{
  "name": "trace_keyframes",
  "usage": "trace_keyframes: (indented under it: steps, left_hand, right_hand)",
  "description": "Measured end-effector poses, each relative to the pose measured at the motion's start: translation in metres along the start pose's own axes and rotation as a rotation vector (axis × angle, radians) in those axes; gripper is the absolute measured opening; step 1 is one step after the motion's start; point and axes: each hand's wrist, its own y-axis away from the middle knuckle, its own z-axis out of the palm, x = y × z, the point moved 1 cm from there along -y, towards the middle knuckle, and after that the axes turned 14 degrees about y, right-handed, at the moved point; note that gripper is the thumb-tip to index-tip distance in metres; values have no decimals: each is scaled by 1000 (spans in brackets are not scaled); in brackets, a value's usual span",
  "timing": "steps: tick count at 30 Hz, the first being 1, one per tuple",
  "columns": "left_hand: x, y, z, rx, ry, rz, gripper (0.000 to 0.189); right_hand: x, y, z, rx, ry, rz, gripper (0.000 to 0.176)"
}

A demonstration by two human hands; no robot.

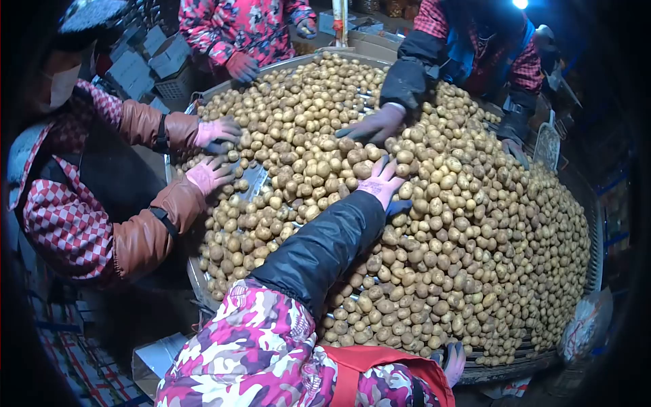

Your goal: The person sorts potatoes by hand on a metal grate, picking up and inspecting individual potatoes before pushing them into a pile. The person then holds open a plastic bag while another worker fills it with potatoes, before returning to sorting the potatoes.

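Hundreds of roundish potatoes [475, 224], no long axis being shown, are being carried as a heap on the bench [517, 371]. At the heap's left edge, a co-worker's gloved hand [211, 175] is being rested. Just left of its middle, the left hand [381, 182] is being held open, palm down, fingers spread, potatoes being touched. At its near edge, the right hand [454, 363] is being held farther from the middle, its grip being partly hidden; whether anything is being grasped cannot be told.

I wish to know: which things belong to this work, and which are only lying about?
In the job:
round yellow-brown potatoes
wide dark-railed table
left hand in pink-and-blue glove

Seemingly just lying about:
pale rectangular boxes, upper left
latticed plastic basket
crumpled whitish plastic bag
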Motion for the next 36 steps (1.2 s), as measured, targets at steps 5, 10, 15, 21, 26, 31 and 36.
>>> trace_keyframes:
  steps: [5, 10, 15, 21, 26, 31, 36]
  left_hand:
    - [-31, 0, 6, 168, -51, 77, 55]
    - [-30, 20, -60, 129, -210, -260, 47]
    - [-47, 58, -111, 70, -315, -629, 55]
    - [-97, 150, -132, 239, -165, -702, 61]
    - [-35, 218, -138, 177, -275, -861, 66]
    - [9, 266, -117, 135, -393, -636, 75]
    - [45, 276, -109, 133, -364, -579, 79]
  right_hand:
    - [-24, -6, -23, 59, -26, 47, 55]
    - [-28, -9, -23, 47, -62, 59, 53]
    - [-31, -11, -28, 44, -76, 52, 51]
    - [-36, -10, -35, 54, -90, 51, 49]
    - [-41, -11, -37, 82, -92, 70, 46]
    - [-41, -14, -37, 65, -69, 65, 45]
    - [-37, -14, -38, 36, -85, 27, 46]
